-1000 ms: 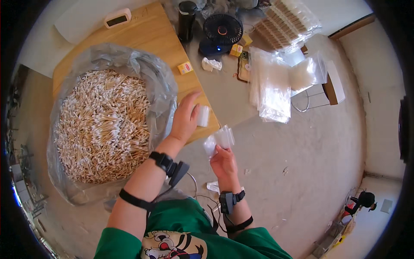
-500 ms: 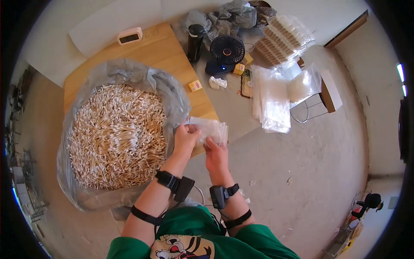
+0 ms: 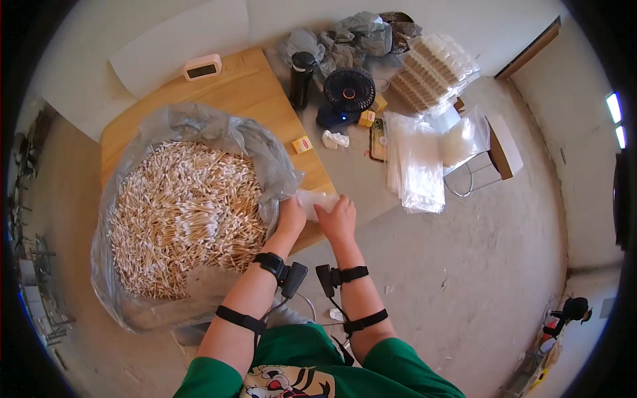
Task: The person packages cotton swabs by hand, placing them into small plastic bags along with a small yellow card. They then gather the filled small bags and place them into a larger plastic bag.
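Observation:
A clear plastic bag [image 3: 314, 203] is stretched between my two hands at the table's right edge. My left hand [image 3: 290, 217] is closed on its left end, beside the rim of the big grey bag; most of its fingers are hidden. On the other end, my right hand [image 3: 340, 218] grips with the thumb in front and the fingers curled over the far side. To the left, the large grey plastic bag [image 3: 265, 142] stands open on the table, full of loose cotton swabs [image 3: 179, 215]. A translucent piece of plastic [image 3: 215, 282] lies over the swabs at the near side.
On the wooden table [image 3: 249, 76] are a pale pink clock [image 3: 202, 67] and a small yellow box [image 3: 302, 144]. Beyond stand a black bottle [image 3: 302, 79] and a black fan [image 3: 349, 91]. Clear bags [image 3: 418, 162] and packed swabs [image 3: 434, 73] lie at the right.
The clear bag was spread flat and broad; now it is gathered narrower between my hands. My right hand has turned over its far edge. A translucent piece now shows on the swabs.

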A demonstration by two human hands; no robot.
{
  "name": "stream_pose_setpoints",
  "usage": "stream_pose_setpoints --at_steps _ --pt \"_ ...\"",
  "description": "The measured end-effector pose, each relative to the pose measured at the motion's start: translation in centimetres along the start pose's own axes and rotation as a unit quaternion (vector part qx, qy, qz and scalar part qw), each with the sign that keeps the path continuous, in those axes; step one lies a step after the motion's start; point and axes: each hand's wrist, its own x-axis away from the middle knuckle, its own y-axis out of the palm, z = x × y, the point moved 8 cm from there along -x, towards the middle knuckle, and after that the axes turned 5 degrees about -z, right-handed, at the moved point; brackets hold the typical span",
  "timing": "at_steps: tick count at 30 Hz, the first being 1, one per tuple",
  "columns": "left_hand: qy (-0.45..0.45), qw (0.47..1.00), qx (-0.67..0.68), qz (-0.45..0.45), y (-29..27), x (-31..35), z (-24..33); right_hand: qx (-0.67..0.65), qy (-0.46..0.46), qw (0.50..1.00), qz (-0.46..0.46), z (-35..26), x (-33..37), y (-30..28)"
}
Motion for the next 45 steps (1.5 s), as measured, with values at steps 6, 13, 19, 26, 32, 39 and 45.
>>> stream_pose_setpoints --at_steps 6,13,19,26,32,39,45 --pt "-0.006 0.998 0.037 0.047 0.1 0.6 -2.6 -0.076 0.093 0.99 -0.078 -0.3 -0.8 2.0" --pt "-0.023 0.989 0.143 -0.008 0.9 0.4 -3.6 -0.272 0.101 0.943 -0.161 1.3 -0.4 3.5" --pt "-0.057 0.935 0.338 -0.088 0.7 1.3 -2.0 -0.482 0.038 0.865 -0.132 1.6 0.7 1.0" --pt "-0.031 0.952 0.284 -0.11 -1.3 1.3 0.8 -0.476 -0.089 0.869 -0.101 0.0 0.2 -1.3" --pt "0.036 0.97 0.21 -0.115 -0.4 2.1 0.6 -0.334 -0.119 0.929 -0.106 0.4 1.5 0.0" --pt "0.046 0.981 0.167 -0.09 -0.2 2.7 1.3 -0.239 -0.145 0.958 -0.067 -0.5 2.2 0.6" --pt "0.012 0.988 0.133 -0.076 -0.3 2.3 -0.5 -0.253 -0.116 0.959 -0.051 0.8 1.7 0.6"
